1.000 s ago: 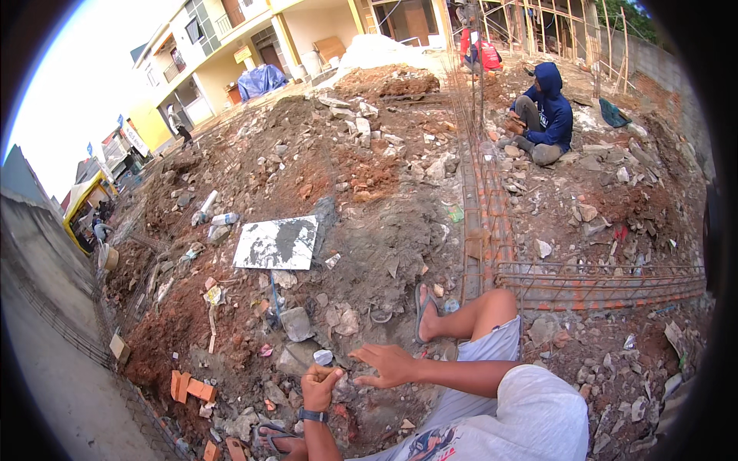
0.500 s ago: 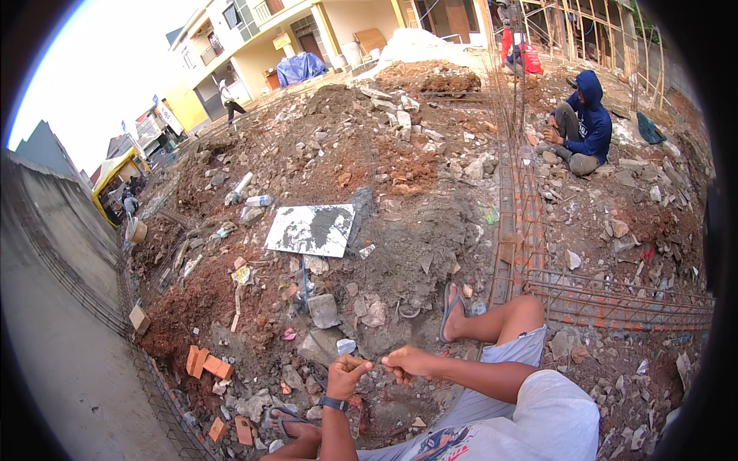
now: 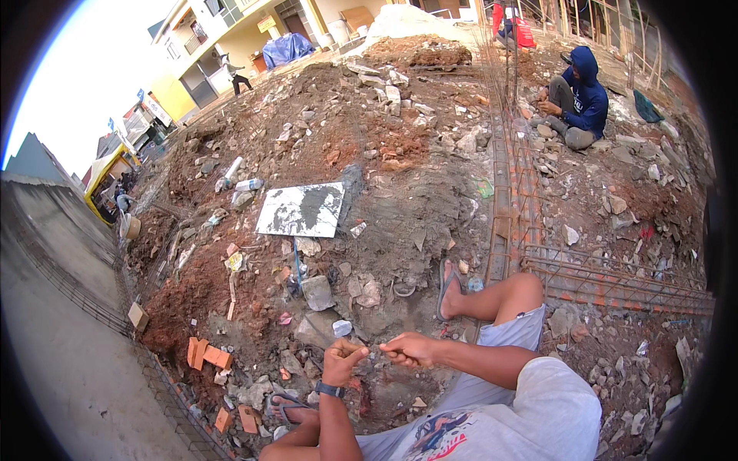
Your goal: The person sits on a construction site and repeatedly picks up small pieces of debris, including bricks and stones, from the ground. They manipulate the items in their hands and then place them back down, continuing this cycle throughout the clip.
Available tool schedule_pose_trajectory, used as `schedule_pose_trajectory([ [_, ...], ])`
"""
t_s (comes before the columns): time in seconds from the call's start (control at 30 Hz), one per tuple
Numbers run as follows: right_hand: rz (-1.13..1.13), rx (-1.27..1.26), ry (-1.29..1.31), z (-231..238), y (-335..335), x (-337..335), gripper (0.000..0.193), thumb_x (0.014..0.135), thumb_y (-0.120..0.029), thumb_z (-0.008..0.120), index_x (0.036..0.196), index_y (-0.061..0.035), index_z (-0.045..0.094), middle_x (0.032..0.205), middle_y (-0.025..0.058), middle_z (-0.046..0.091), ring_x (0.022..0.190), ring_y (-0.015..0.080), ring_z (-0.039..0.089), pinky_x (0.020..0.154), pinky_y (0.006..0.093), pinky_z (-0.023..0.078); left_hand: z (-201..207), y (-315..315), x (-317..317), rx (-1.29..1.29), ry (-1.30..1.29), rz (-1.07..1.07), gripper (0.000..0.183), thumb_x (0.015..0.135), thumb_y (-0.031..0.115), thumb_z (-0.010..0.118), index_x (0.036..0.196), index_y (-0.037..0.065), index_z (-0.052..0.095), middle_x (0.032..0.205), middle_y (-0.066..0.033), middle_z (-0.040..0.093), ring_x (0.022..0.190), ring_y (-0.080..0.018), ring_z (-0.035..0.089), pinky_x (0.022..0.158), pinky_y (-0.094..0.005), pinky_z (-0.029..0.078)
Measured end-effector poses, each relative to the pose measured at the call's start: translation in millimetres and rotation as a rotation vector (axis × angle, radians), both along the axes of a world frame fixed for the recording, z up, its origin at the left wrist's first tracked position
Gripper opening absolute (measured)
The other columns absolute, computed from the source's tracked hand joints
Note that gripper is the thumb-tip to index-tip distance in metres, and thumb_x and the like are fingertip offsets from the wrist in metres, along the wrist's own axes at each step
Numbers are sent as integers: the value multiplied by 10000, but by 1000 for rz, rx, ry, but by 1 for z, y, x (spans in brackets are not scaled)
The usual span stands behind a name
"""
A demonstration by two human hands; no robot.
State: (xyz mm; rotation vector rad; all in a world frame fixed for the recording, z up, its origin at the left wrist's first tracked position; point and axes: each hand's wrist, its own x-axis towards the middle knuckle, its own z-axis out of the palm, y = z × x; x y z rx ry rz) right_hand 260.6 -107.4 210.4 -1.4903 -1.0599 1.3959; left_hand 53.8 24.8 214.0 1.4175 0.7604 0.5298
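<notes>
My left hand, with a dark watch on its wrist, is closed in a pinch between thumb and fingers. Facing it across a small gap, my right hand also pinches with the fingers curled in. Whatever lies between the fingertips is too small to make out. Both hands hover over rubble in front of my grey shorts. A pale stone lies just beyond the left hand, and a grey block sits farther out.
Rebar cages run along the right and branch rightward near my knee. A mortar-smeared white board lies ahead. Orange bricks lie at left beside a concrete wall. A person in a blue hood sits at the far right.
The view has shifted a little, so the ground appears higher in it. My hands stay close together, both pinched. A distant person at the far left has changed stance.
</notes>
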Motion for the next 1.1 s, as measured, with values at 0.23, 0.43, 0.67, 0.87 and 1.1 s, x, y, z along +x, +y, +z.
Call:
schedule_pose_trajectory([
  [0.23, -147, 687, -721, 8, -19, 0, 321, 1079, -349, 571, 913, -80, 627, 634, 38, 457, 655, 160, 570, 556, 329, 440, -7, 0, 3, -51, 2, 43, 198, 857, 69, 860, 861, 59, 662, 757, 7, 692, 598, -23, 517, 543, -223, 397],
  [0.43, 34, 15, 376, -18, -7, 6, 292, 1094, -317, 558, 885, -113, 573, 681, -10, 468, 651, 119, 523, 555, 297, 402, -3, 6, -1, -44, -28, 3, 197, 855, 70, 863, 883, 50, 669, 842, -36, 733, 684, -51, 601, 615, -229, 464],
  [0.67, -13, -250, 620, -16, -1, 1, 282, 1092, -310, 566, 884, -119, 566, 714, -22, 511, 666, 117, 551, 577, 291, 421, 4, 7, -11, -93, 24, -60, 209, 859, 99, 873, 880, 45, 673, 829, -11, 707, 732, -53, 591, 647, -235, 465],
  [0.87, -206, 750, -955, -3, -14, -17, 267, 1053, -317, 622, 983, -67, 682, 717, 64, 596, 636, 174, 615, 574, 361, 472, -13, 2, -5, -98, -9, 65, 214, 841, 107, 885, 868, 54, 679, 801, 4, 692, 669, -43, 552, 599, -224, 429],
  [1.1, -68, 2, 84, 10, -4, -18, 296, 1068, -277, 613, 851, -78, 586, 644, -35, 457, 519, 131, 506, 488, 315, 394, -12, 7, -21, -41, 21, 48, 228, 832, 126, 897, 878, 54, 685, 780, 3, 699, 662, -40, 563, 585, -223, 429],
])
